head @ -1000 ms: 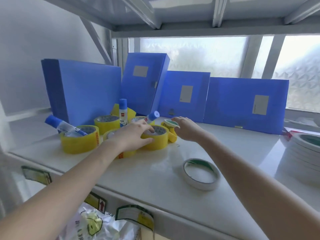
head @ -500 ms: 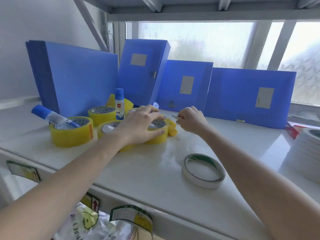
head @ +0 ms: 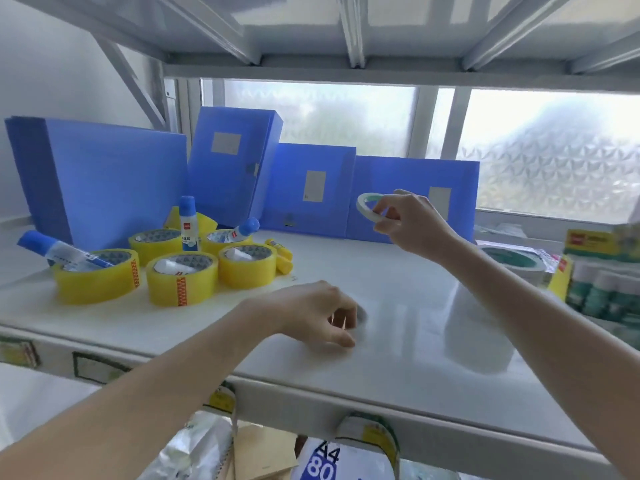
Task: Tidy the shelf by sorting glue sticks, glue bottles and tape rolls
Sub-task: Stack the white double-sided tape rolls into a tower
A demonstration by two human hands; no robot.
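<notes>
My right hand (head: 405, 223) pinches a thin white tape roll with a green core (head: 367, 206) and holds it in the air in front of the blue file boxes. My left hand (head: 311, 313) lies low on the white shelf (head: 415, 334), fingers curled over a second white tape roll (head: 362, 315); only a sliver of its rim shows. At the left stand several yellow tape rolls (head: 181, 282). Blue-capped glue bottles (head: 188, 223) stand or lie in and on them. Small yellow glue sticks (head: 281, 255) lie beside the rolls.
Blue file boxes (head: 311, 188) line the back of the shelf. At the right edge sit a stack of white tape rolls (head: 519, 268) and a pack of green-and-white glue sticks (head: 606, 292). An upper shelf hangs overhead; packages lie on the level below.
My right hand has lifted the small white roll from beside the yellow rolls and carried it up and right. My left hand left the yellow rolls and came down over the white roll on the shelf.
</notes>
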